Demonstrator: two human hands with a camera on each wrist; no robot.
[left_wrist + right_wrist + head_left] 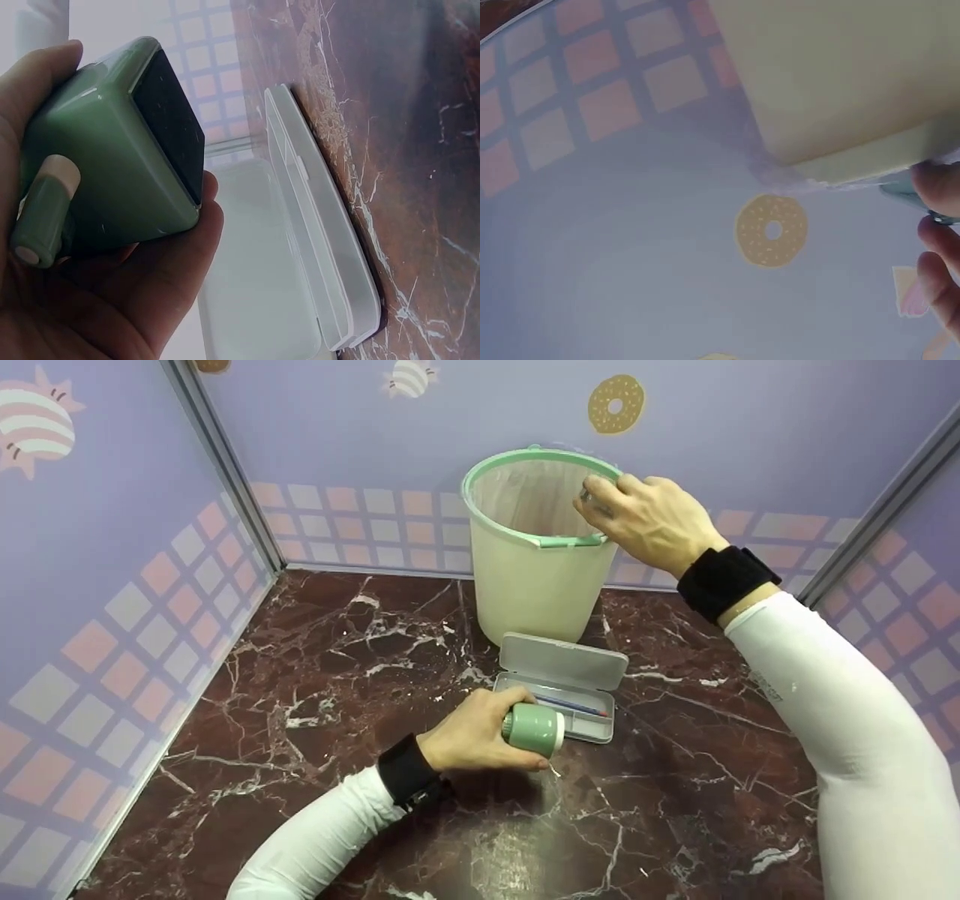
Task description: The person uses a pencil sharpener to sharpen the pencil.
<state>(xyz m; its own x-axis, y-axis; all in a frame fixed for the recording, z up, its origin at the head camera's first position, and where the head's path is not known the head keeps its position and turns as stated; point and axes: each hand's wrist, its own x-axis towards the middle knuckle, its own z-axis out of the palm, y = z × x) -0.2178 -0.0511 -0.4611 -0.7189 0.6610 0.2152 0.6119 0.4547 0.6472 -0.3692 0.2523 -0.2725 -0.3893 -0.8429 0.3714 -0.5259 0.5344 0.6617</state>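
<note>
My left hand (474,735) holds a green hand-crank pencil sharpener (532,729) above the table. Its crank handle (46,214) and a dark flat face show in the left wrist view. At the bin's right rim, my right hand (660,521) pinches a small dark, see-through piece (906,187), mostly hidden by the fingers. The cream waste bin (536,589) has a green rim and a liner inside. An open grey pencil case (562,660) lies in front of it, just beyond the sharpener, with a blue pencil (574,706) inside.
A dark red marbled tabletop (337,682) carries small white specks near the bin. Purple panels (360,427) with donut and candy prints enclose the back and both sides. The bin stands close to the back panel.
</note>
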